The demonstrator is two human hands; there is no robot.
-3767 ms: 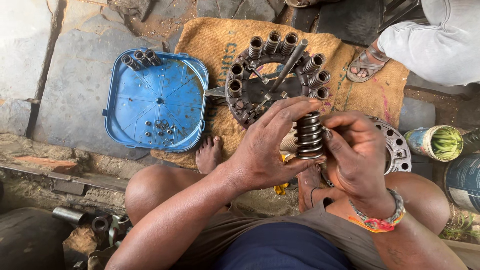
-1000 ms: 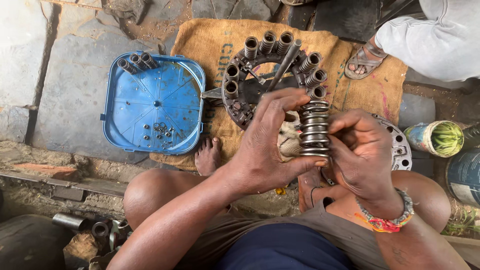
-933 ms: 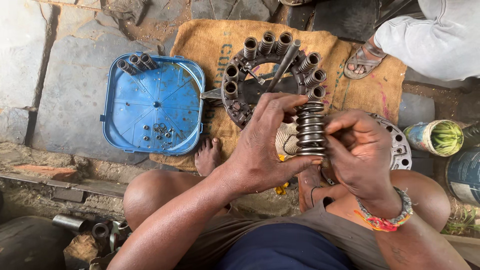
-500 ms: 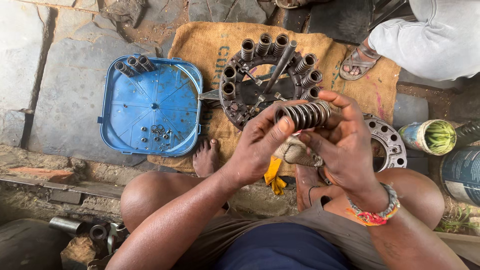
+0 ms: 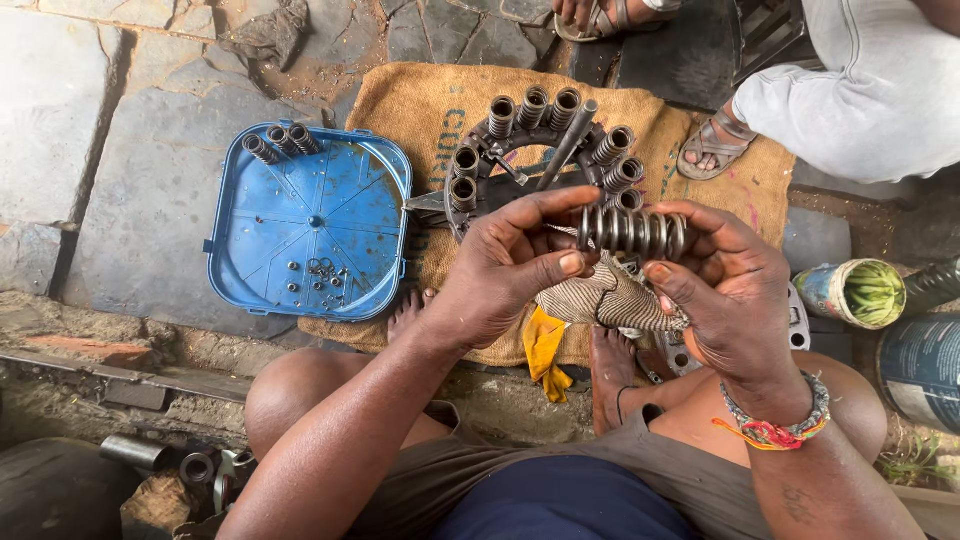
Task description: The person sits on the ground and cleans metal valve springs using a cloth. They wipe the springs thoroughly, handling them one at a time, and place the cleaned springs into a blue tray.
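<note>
Stone workshop floor, with a burlap sack [image 5: 430, 110] spread across its upper middle and a seated person's bare knees at the bottom edge. A coil spring [image 5: 633, 232] is held level above the sack's lower edge, between both hands. The left hand [image 5: 505, 265] is partly closed, its thumb and fingertips pinching the spring's left end. The right hand [image 5: 730, 290] is likewise partly closed, fingers curled over the right end and thumb beneath; a striped rag [image 5: 605, 300] hangs under its palm. On the sack's upper middle lies a round plate [image 5: 470, 190] ringed with upright springs of the same kind, a metal rod [image 5: 565, 150] across it. A blue tray [image 5: 310, 225] lies over the sack's left edge, with three springs in its top left corner and small parts near its lower middle. The step in hand appears to be inspecting or wiping a single spring; setting it among the others would call for turning it upright. A second person's sandalled foot [image 5: 712, 148] rests on the sack's right corner.
</note>
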